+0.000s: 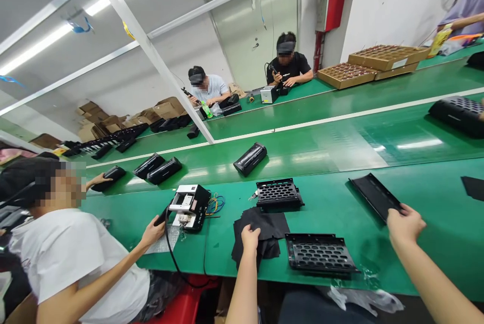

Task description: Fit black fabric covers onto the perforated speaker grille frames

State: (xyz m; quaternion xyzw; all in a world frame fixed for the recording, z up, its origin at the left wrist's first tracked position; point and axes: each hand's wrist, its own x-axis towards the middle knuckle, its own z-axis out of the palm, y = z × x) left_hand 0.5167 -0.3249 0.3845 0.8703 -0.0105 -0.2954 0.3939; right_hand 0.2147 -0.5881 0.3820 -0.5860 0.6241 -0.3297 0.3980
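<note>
- Head view, only one we have: green worktable [317, 195] in front, green belt [302, 150] running behind it.
- Right hand [406, 223]: we see thumb and fingers grasping the near end of a black panel [372, 193].
- Panel: on the right side of the table, slanting away from the hand, far end toward the belt; we can't tell if that end touches the tabletop.
- Left hand [250, 238]: fingers bent, over the left part of a pile of black sheets [270, 225]; we can't tell whether a sheet is pinched.
- Pile: untidy, sheets fanned at different angles, left of the panel and well apart from it.
- Around the pile we get two slotted panels, one just behind [279, 193], one just to the right and nearer the table edge [321, 253].
- Clear plastic film [365, 300] hangs by the front edge.
- Left of the pile: white-and-black device [191, 208], coiled wires [216, 204] beside it.
- Co-worker in a white shirt [83, 253], far left: one hand on a black housing [113, 178], the other on a dark handle [162, 216].
- More housings on the belt; we mark the middle one [250, 158].
- Across the belt: two people seated, brown trays [389, 57] to their right in our view.
</note>
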